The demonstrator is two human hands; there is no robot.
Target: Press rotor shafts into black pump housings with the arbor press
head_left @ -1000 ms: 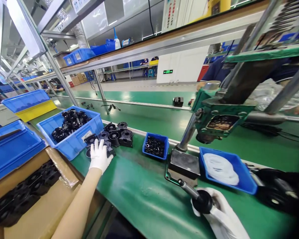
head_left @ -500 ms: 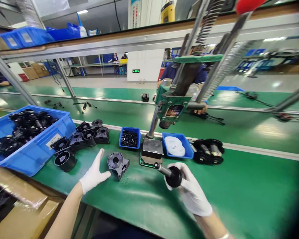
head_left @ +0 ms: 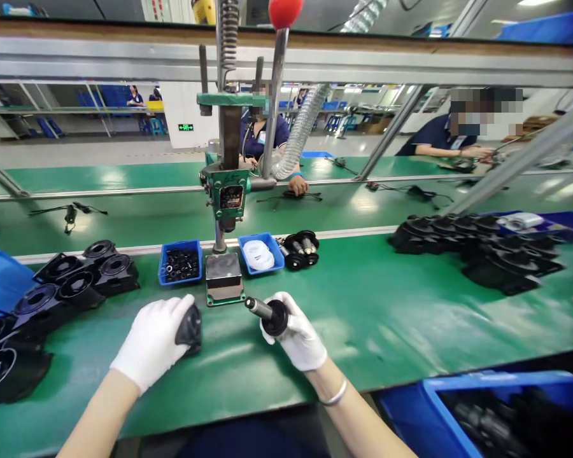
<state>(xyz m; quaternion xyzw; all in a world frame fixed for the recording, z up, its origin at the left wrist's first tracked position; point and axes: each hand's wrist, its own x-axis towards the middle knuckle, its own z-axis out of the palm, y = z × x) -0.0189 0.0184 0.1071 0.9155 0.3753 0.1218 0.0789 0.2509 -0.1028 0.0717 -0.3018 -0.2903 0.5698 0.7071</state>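
Observation:
My left hand [head_left: 150, 340], in a white glove, is closed around a black plastic housing [head_left: 191, 329], tilted up at the table's near side; the glove hides much of it. In my gloved right hand [head_left: 296, 334] is a metal shaft with a black round disc [head_left: 277, 317], its shaft end pointing up and left. Between and beyond both hands stands the green hand press [head_left: 229, 194], with its square metal base block [head_left: 223, 270]. Left of that block sits a small blue bin of black parts [head_left: 180, 262]; right of it, a blue bin of white rings [head_left: 260, 253].
Black housings [head_left: 76, 283] cluster at the left beside a large blue crate [head_left: 0, 277]. More shaft-and-disc parts [head_left: 302, 249] lie behind the ring bin. Dark parts [head_left: 496, 254] stand in rows at the right. Another blue crate [head_left: 439, 407] is below the near edge. Co-workers sit across the bench.
My left hand has closed on the housing and tipped it up from the table. My right hand still holds the shaft with disc. The view has swung right.

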